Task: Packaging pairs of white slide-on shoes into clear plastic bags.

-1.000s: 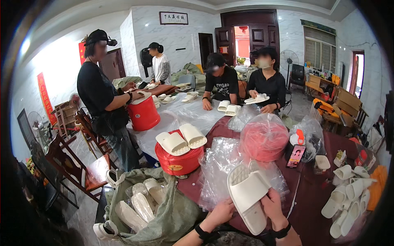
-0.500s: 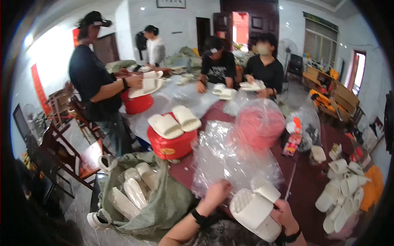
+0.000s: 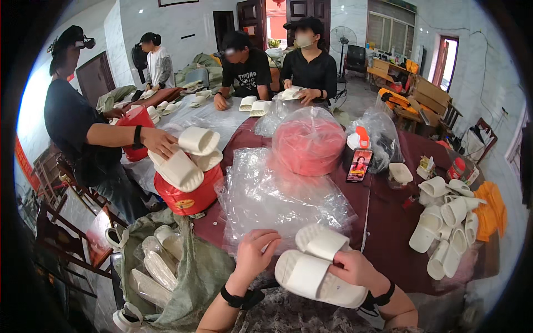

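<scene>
Slippers: a pair of white slippers (image 3: pixel 319 266) sits low in the head view, just above the near edge of the worktop (image 3: pixel 388 222), one stacked partly over the other, soles turned outward.
Right hand: the right hand (image 3: pixel 355 269) has its grip closed around the pair, fingers wrapped over the upper edge of the lower slipper, thumb side hidden.
Left hand: the left hand (image 3: pixel 255 252) rests with curled fingers on the near edge of the clear plastic bags (image 3: pixel 277 194); its grip looks narrow and pinched on the film, though whether any film is actually caught I cannot tell.
Bags: a loose, crinkled stack of film, spread flat on the dark red cloth just beyond both hands.
Doing it well, as a judgement: keep the two slippers squared together in the right hand so they do not fan apart; with the left, separate a single layer of film rather than several, since the sheets cling.
Risk: the pair is held at one side only, so the far slipper could slide off.
Around: a red bucket (image 3: pixel 189 188) topped with white slippers stands to the left, a green sack (image 3: pixel 183 266) of more slippers below it, a heap of white slippers (image 3: pixel 447 222) to the right, a phone (image 3: pixel 359 165) propped beyond the bags.
Others: several people work across the worktop.
</scene>
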### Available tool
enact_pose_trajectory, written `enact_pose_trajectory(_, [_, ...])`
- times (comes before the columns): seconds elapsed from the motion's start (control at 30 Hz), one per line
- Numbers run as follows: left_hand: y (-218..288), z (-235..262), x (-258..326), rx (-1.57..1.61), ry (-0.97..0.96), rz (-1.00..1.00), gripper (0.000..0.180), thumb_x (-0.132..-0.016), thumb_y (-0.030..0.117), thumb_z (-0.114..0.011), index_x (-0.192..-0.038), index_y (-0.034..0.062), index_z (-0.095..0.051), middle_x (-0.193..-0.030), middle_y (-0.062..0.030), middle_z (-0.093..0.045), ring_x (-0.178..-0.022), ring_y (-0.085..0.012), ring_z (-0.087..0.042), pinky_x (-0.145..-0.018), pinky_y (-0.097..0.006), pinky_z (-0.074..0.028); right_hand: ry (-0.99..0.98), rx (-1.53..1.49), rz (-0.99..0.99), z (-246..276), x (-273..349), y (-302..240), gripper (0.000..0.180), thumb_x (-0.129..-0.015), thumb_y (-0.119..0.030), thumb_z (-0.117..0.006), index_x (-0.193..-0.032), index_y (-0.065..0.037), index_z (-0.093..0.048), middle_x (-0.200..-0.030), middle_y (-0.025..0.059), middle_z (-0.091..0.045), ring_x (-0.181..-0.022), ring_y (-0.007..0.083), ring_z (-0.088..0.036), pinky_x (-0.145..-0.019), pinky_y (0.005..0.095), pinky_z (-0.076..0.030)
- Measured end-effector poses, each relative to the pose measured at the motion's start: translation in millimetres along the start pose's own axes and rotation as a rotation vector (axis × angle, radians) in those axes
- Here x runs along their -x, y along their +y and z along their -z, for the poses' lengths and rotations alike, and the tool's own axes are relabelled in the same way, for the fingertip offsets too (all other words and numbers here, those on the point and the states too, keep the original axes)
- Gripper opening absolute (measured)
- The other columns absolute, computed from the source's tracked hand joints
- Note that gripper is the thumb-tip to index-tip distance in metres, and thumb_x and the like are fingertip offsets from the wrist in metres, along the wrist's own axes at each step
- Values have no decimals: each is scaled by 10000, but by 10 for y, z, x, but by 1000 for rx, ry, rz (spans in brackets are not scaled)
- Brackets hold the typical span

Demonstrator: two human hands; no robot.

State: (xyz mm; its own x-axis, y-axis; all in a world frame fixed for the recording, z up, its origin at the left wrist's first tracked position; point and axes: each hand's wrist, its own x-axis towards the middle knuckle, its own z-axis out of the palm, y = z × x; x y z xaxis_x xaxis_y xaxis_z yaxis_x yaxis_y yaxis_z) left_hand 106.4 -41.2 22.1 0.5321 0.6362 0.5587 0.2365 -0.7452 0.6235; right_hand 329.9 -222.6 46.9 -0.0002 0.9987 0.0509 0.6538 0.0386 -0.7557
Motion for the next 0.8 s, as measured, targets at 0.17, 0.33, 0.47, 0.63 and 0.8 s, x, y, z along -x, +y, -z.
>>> enact_pose_trajectory(0.17, [220,43,-3,7,-40,-125,121,-807,93,-726,-918,46,-720,-1016,-100,-708,-1012,-329,-655,-869,-421,-531,225,226,-40,-243,-171,-31,260,-859,-254,-682,-794,-16,-600,-715,161,-640,-672,361,-639,-590,443,-478])
enact_pose_trajectory(0.33, [375,-44,-12,16,-88,-225,160,-804,101,-735,-956,57,-711,-1087,-88,-697,-1112,-343,-631,-923,-427,-521,417,302,-37,-440,-467,-50,258,-866,-254,-668,-768,-27,-591,-688,151,-640,-653,356,-634,-576,453,-482])
enact_pose_trajectory(0.47, [463,-162,-3,55,-127,-281,151,-817,89,-715,-963,52,-705,-1145,-106,-682,-1149,-345,-617,-949,-423,-514,421,350,-35,-593,-621,58,180,-814,-196,-676,-839,-35,-599,-729,169,-643,-703,379,-638,-612,481,-490])
enact_pose_trajectory(0.63, [411,-163,3,131,-109,-279,180,-847,54,-668,-1026,40,-678,-1215,-123,-657,-1176,-341,-602,-961,-423,-509,489,341,16,-680,-704,59,173,-791,-182,-676,-822,-30,-598,-728,179,-633,-710,396,-635,-624,497,-487])
enact_pose_trajectory(0.8, [208,-240,-1,274,-154,-147,213,-869,31,-620,-1081,25,-642,-1274,-153,-623,-1207,-364,-575,-992,-434,-482,493,328,-79,-669,-633,58,194,-793,-200,-664,-752,-21,-604,-737,183,-635,-683,401,-624,-615,501,-479])
